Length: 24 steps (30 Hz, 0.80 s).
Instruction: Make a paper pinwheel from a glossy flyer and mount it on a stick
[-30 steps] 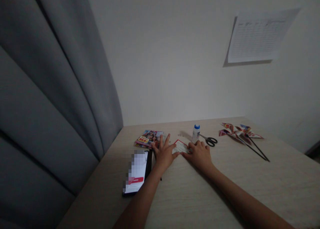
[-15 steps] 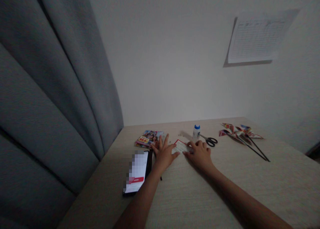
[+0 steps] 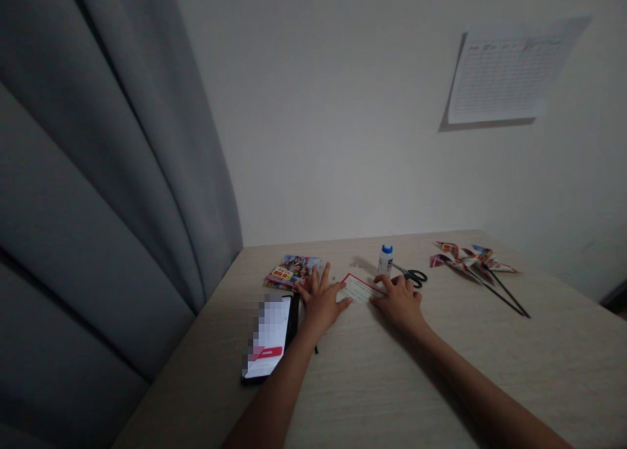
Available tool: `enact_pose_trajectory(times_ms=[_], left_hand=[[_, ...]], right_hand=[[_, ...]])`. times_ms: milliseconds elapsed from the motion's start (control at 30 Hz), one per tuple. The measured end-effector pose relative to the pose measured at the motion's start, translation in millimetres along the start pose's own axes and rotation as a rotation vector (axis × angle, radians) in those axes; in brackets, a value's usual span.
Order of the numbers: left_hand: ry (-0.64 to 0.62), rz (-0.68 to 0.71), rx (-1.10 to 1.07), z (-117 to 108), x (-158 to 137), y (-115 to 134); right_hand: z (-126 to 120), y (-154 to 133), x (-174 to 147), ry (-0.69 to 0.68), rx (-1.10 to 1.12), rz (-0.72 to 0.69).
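A small piece of paper (image 3: 358, 288), white with printed lines and a red edge, lies flat on the table between my hands. My left hand (image 3: 321, 304) is open, its fingers spread, with thumb and index finger touching the paper's left end. At the other end my right hand (image 3: 400, 302) has its fingers bent, thumb and index finger closed about the paper's right end, which they partly hide. Just behind my right hand stands a white glue bottle (image 3: 385, 261) with a blue cap. Black-handled scissors (image 3: 415, 278) lie beside the bottle.
A lit phone (image 3: 268, 338) lies left of my left forearm, a dark stick partly hidden beside it. Colourful printed leaflets (image 3: 292, 270) are stacked behind. To the right lie paper pinwheels (image 3: 473, 261) on dark sticks. A grey curtain (image 3: 122, 174) hangs along the left.
My right hand has slid slightly to the right along the paper, so more of its printed surface shows. My left hand has stayed in place.
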<state>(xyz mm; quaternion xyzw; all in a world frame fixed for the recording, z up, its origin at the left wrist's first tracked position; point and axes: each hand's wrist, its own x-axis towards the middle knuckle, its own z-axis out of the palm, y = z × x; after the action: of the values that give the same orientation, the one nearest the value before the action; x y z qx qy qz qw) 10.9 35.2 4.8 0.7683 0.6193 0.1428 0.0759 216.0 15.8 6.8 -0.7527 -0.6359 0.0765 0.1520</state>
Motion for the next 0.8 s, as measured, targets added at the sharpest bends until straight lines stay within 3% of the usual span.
enact_pose_trajectory(times_ms=[800], left_hand=[[-0.018,-0.026,0.022,1,1,-1]], right_hand=[[-7,19,7,-0.065,-0.028,0.028]])
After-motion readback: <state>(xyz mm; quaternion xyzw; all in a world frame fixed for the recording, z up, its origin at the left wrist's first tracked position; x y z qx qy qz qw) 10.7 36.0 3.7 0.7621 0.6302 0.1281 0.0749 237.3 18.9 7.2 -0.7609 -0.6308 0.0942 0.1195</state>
